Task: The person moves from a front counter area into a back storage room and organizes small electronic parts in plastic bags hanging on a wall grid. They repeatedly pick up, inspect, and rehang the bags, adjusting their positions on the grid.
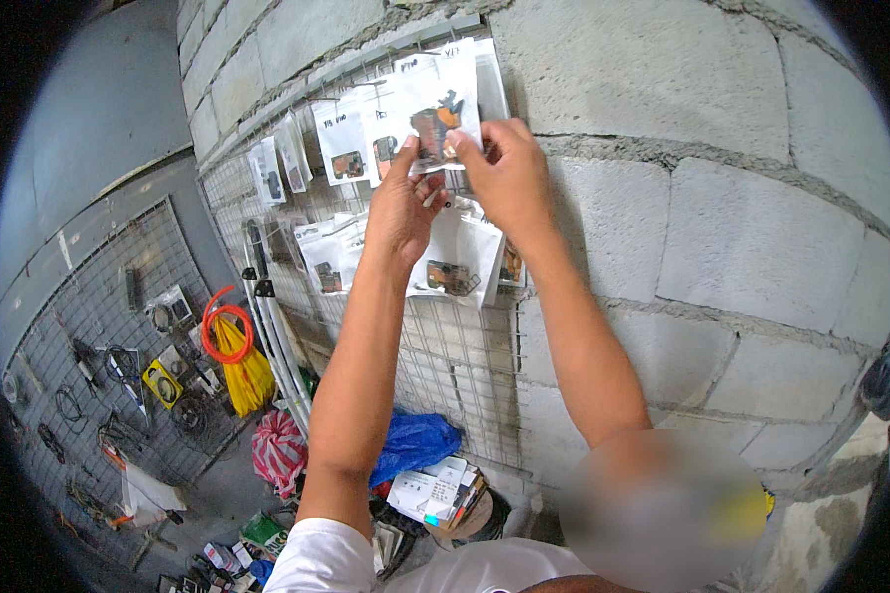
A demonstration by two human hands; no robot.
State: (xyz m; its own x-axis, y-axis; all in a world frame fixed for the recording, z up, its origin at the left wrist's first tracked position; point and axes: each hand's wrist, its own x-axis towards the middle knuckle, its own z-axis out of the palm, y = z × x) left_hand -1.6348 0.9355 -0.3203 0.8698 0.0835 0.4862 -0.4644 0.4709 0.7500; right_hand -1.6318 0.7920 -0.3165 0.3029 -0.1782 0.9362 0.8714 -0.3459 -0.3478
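Observation:
A clear-and-white plastic bag (pixel 433 87) with dark, brown and orange small parts inside is at the front of the upper row on a wire grid rack (pixel 465 371). My left hand (pixel 402 219) grips its lower left edge, thumb in front and fingers curled below. With thumb and bent fingers, my right hand (pixel 509 176) pinches the lower right side. Just left of it hangs a similar bag (pixel 341 138). Below, between my forearms, another white bag (pixel 457 255) shows dark and orange parts. Whether the held bag is still on its hook is hidden.
Rough grey blocks form the wall (pixel 717 232) on the right. Lower left, a second grid (pixel 99 336) carries cables and packs. An orange hose coil (pixel 225 331), a yellow bag (pixel 245 374), a striped bag (pixel 279 453), a blue bag (pixel 415 447) and boxes (pixel 435 492) sit lower down.

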